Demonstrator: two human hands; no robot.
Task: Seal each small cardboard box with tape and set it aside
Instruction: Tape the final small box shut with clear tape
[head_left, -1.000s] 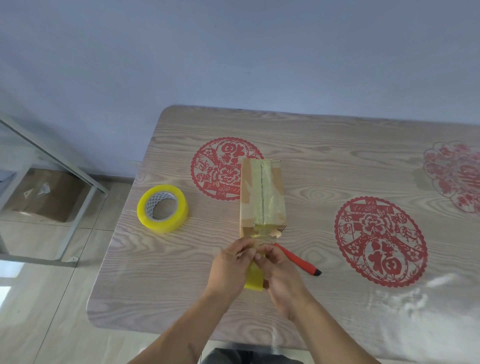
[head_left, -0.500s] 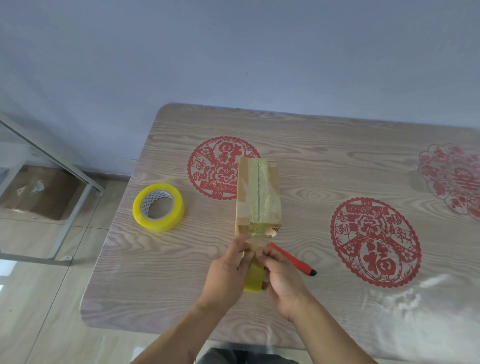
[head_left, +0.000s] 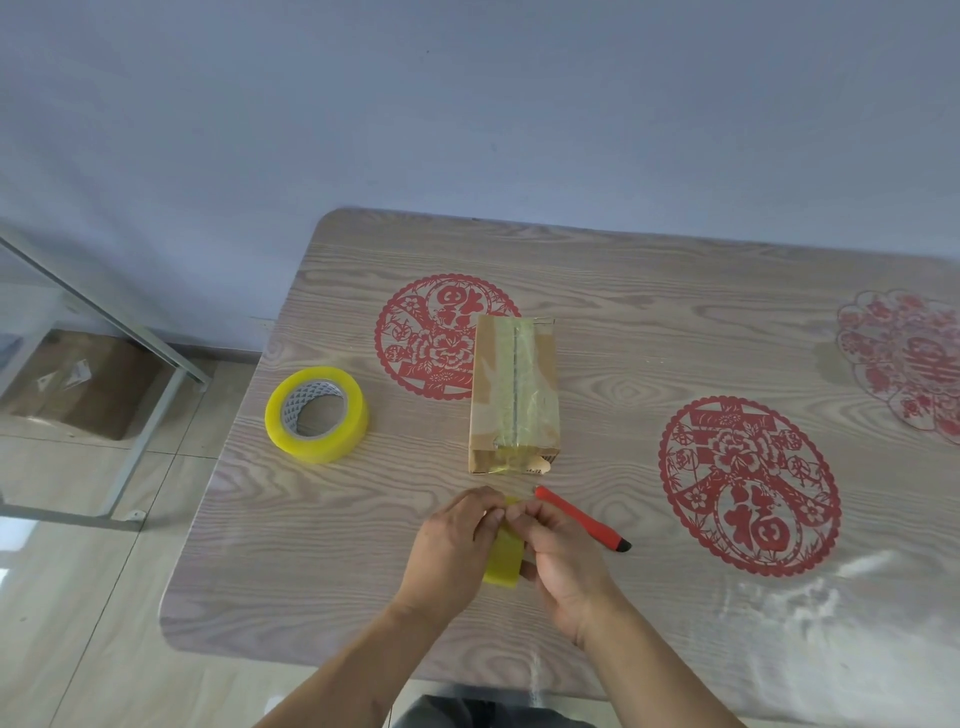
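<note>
A small cardboard box (head_left: 514, 395) lies lengthwise mid-table with clear tape along its top seam. Just in front of it, my left hand (head_left: 452, 545) and my right hand (head_left: 561, 551) meet around a second yellow tape roll (head_left: 504, 561), held on edge between them. Fingertips of both hands pinch at the roll's top. A larger yellow tape roll (head_left: 317, 413) lies flat on the table to the left of the box.
A red utility knife (head_left: 582, 519) lies on the table just right of my right hand. Red paper-cut decorations (head_left: 748, 486) are under the table's clear cover. A cardboard box (head_left: 83, 384) sits on the floor at left behind a metal frame.
Both hands with the small roll have drawn slightly back from the box toward me. The box, the big roll and the knife have not moved.
</note>
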